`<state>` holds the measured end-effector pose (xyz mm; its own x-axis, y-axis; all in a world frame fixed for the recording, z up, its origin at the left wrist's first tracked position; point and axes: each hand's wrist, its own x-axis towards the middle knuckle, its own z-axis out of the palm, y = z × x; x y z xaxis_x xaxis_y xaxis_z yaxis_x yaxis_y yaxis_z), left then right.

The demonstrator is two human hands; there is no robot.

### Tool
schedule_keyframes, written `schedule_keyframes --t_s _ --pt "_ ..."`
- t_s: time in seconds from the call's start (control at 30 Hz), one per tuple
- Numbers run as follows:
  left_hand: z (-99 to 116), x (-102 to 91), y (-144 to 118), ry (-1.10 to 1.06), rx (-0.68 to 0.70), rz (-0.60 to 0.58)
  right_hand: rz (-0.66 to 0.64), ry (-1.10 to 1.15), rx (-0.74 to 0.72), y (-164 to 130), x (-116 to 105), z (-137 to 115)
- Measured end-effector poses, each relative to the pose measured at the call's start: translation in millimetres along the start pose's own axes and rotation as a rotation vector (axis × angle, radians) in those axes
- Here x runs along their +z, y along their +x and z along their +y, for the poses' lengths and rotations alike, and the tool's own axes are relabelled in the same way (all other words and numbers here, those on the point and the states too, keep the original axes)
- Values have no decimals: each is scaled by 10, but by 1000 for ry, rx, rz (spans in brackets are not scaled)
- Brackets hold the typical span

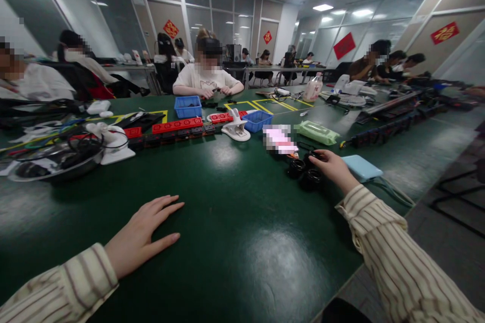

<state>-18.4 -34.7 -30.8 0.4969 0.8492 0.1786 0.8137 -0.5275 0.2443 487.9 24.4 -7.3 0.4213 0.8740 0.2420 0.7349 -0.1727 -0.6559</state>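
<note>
Fingers of the right hand (333, 167) curl over a black ring (316, 157).
Two more rings (305, 172) sit beside it on the table (235, 222); the left hand (142, 234) lies flat, empty.

Just one view here, head-mounted, looking forward and down along the green table (235, 222) from its near edge. Close in, sleeves at the bottom corners, far end of the table and office beyond. Wide lens, so everything bends outward.
</note>
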Motion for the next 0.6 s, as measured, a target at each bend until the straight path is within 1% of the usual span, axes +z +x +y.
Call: schedule_keyframes --t_s 0.1,0.2,0.4,0.53,0.6 --pt "-8 5 1 15 0 3 46 110 34 34 4 75" --pt "-23 14 0 30 4 3 52 218 39 44 16 122" --pt "-22 8 -1 20 2 -3 -2 204 36 -14 -16 23" --pt "-20 8 1 22 7 5 -41 279 -8 -52 -46 -38" --pt "-25 13 3 30 14 14 -81 272 -29 -50 -48 -31"
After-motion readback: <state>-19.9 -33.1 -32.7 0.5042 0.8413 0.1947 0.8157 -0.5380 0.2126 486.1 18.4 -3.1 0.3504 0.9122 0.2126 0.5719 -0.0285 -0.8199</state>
